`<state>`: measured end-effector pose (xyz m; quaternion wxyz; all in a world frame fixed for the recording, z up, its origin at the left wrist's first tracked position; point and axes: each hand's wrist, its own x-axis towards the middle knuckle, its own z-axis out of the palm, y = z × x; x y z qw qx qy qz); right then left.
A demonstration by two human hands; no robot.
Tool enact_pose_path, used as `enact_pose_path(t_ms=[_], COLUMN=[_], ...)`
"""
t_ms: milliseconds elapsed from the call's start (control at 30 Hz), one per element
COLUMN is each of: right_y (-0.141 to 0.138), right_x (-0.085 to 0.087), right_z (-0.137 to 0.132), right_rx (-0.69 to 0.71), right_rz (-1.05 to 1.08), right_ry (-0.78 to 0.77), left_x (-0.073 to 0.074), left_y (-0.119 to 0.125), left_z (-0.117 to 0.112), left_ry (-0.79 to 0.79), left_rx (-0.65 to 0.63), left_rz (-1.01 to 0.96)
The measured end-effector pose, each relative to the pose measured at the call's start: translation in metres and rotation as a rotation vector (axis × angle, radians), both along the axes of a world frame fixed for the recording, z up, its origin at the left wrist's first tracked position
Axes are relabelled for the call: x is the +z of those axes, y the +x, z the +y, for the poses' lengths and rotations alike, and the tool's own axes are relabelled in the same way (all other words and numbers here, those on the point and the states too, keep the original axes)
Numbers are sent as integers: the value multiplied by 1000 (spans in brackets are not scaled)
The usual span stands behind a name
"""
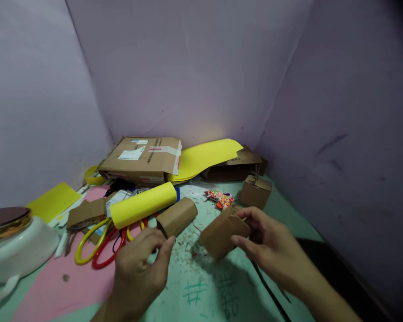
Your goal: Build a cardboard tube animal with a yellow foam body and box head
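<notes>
My right hand (272,250) grips a small brown cardboard piece (223,235) between thumb and fingers, held tilted above the table. At the lower centre, my left hand (143,270) is closed, thumb and curled forefinger close together; whatever is between them, if anything, I cannot make out. Just beyond it lies a bent brown cardboard tube (177,217). A yellow paper roll (143,205) rests farther left, above scissors with yellow handles (90,243) and others with red handles (109,250).
A flat parcel box (141,156) and yellow sheets (206,158) lie at the back. A small cardboard box (255,191) stands right, near a colourful patterned piece (221,199). A white mug-like vessel (23,250) is at left by pink paper (67,286). Scraps litter the green tabletop (174,290).
</notes>
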<state>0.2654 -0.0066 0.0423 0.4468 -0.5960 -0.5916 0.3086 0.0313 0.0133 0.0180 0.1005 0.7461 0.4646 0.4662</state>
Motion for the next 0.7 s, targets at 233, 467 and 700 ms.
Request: enact_pose_path(t_ms=[233, 467, 700], right_y=[-12, -16, -30], right_x=[22, -24, -56], right_z=[6, 12, 19], right_rx=[160, 144, 101], right_rz=[-702, -283, 348], right_ry=[104, 378, 52], left_x=[19, -7, -22], left_y=[52, 23, -9], left_z=[48, 44, 27], left_ry=[-237, -259, -489], left_rx=[98, 126, -193], left_rz=[720, 509, -470])
